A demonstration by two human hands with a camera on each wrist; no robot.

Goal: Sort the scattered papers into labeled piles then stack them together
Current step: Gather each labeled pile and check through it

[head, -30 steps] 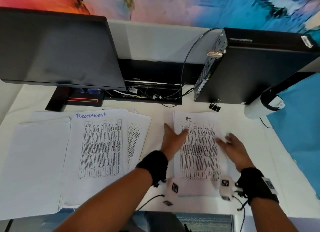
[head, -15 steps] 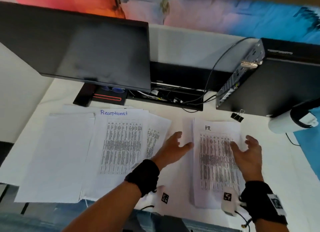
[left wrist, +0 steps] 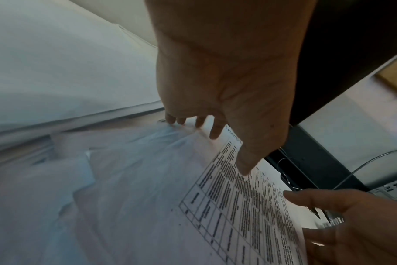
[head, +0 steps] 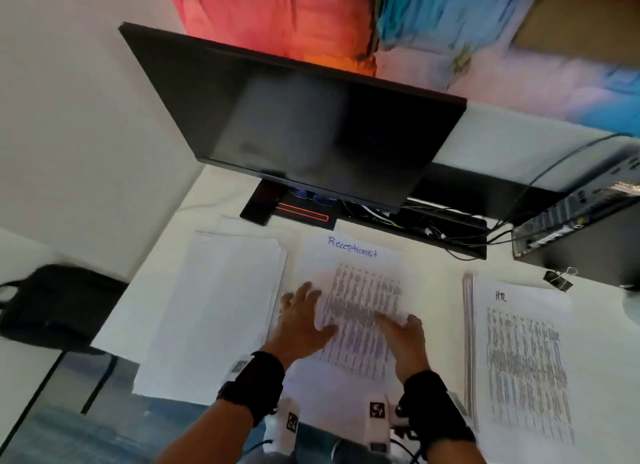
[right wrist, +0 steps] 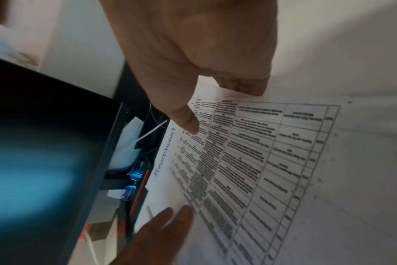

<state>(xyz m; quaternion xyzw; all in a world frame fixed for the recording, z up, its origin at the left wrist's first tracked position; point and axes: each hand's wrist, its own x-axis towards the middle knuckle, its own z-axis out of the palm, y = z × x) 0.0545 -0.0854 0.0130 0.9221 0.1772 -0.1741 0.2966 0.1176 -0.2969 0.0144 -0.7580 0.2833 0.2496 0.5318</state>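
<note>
Both hands are down on the Receptionist pile [head: 349, 256], which sits mid-desk in front of the monitor [head: 294, 117]. The left hand [head: 304, 321] lies on its left side, fingers spread and fairly straight, thumb laid over the printed table. The right hand [head: 405, 339] is at the right edge with the thumb on top of the sheet; the wrist view shows its fingers bent down at the paper's edge, but I can't tell if they're really under it or just pushing, so no call on a grip there.

No real containers here, just piles. The HR pile [head: 519, 359] lies flat off to the right, apart from the hands, with the edge of a thicker stack showing along its left side. A blank-looking white pile [head: 221, 308] lies just left of the Receptionist one, slightly fanned.

Other stuff: a binder clip [head: 558, 279] near the HR pile's top corner, a black computer box [head: 581, 242] behind it with cables [head: 450, 235] running to it, and a black bag [head: 52, 304] off the white desk [head: 433, 290] at the left.
</note>
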